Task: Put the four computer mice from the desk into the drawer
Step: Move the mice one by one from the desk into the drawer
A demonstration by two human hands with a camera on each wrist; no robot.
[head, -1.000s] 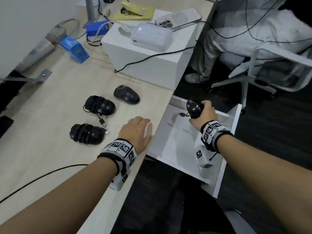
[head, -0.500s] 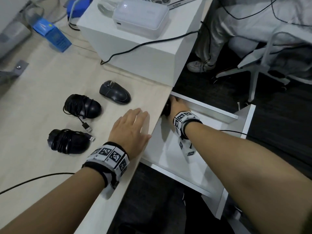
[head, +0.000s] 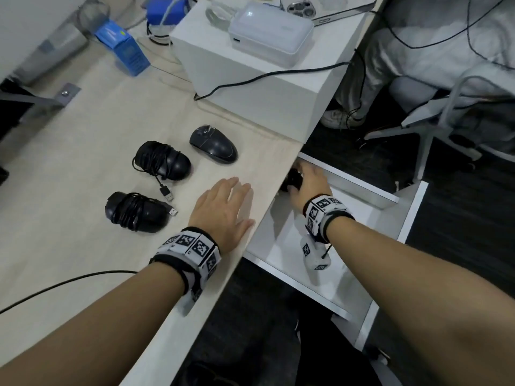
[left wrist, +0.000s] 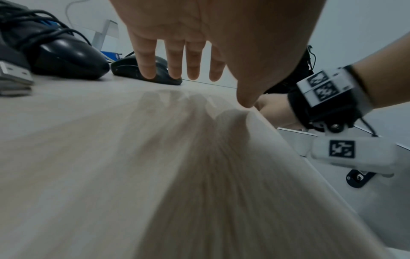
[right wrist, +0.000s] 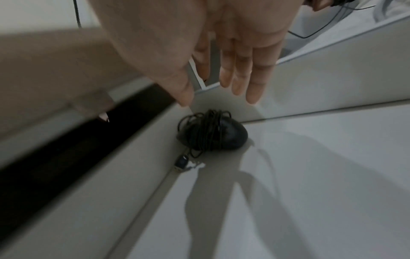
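Observation:
Three black mice lie on the pale wood desk (head: 83,140): a bare grey-black mouse (head: 213,144) (left wrist: 133,70), a cable-wrapped mouse (head: 161,160) (left wrist: 64,57) to its left, and another cable-wrapped mouse (head: 136,211) nearer me. A fourth cable-wrapped mouse (right wrist: 211,130) (head: 292,181) lies in the back left corner of the open white drawer (head: 359,227). My right hand (head: 309,183) (right wrist: 224,87) hovers just above it, fingers straight, holding nothing. My left hand (head: 225,210) (left wrist: 188,70) lies flat on the desk by its right edge.
A white box (head: 259,79) with a white device (head: 270,37) and a black cable on it stands at the back of the desk. A blue carton (head: 122,48) lies at the back left. A white chair (head: 446,115) and a seated person's legs are beyond the drawer.
My right hand carried the mouse down into the drawer's back left corner, let go of it, and now hovers just above it with straight fingers. My left hand stayed flat on the desk.

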